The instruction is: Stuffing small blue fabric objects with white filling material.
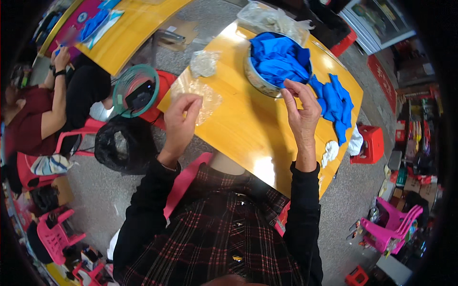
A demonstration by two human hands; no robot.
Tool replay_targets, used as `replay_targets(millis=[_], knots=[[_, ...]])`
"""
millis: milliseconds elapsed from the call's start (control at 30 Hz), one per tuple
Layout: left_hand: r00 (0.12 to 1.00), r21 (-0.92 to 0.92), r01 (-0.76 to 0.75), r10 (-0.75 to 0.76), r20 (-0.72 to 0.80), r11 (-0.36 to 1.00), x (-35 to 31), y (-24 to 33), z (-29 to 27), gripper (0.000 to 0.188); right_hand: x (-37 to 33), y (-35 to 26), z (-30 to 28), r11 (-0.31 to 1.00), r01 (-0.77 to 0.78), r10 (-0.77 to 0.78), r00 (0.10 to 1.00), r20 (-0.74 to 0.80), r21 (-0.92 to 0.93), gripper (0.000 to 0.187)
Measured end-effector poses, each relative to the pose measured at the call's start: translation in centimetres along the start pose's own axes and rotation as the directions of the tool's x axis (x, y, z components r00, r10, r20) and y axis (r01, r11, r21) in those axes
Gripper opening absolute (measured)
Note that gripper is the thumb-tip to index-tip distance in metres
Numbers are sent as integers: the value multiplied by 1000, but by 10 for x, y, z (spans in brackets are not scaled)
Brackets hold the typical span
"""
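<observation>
The right hand [304,112] hovered by the bowl [260,85] of heaped blue material [279,57], thumb near fingertips; the left hand [180,123] was pinched over clear plastic [210,101]. I couldn't tell whether either gripped anything. The bowl presumably sat there for easy reach, with more blue pieces [339,102] beside it on the yellow table [238,119].

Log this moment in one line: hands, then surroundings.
left hand: raised, near clear plastic | right hand: raised, near bowl | held items: none discernible | bowl: holds blue material | table: blue pile at right
</observation>
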State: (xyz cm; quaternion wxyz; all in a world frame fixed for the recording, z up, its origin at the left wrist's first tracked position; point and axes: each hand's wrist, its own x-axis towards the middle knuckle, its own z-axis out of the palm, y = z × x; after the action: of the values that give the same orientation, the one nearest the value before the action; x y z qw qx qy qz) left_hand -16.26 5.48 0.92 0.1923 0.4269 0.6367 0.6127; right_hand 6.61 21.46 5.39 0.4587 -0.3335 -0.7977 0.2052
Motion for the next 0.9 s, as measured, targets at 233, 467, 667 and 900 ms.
replay_targets(millis=[233,467,667,900], knots=[[955,498,-280,292,55,821,68,-19,-22,29,-15,-7,16,998,-20,14,994,106,56,13],[923,616,-362,180,339,700,109,-45,14,42,-35,-18,11,991,-122,111,981,161,56,10],[871,570,-489,405,279,660,127,-78,8,25,-45,-17,4,976,-197,181,971,157,90,10],[950,-615,302,-177,256,728,86,33,15,21,-46,-22,5,906,-314,266,944,195,285,19]])
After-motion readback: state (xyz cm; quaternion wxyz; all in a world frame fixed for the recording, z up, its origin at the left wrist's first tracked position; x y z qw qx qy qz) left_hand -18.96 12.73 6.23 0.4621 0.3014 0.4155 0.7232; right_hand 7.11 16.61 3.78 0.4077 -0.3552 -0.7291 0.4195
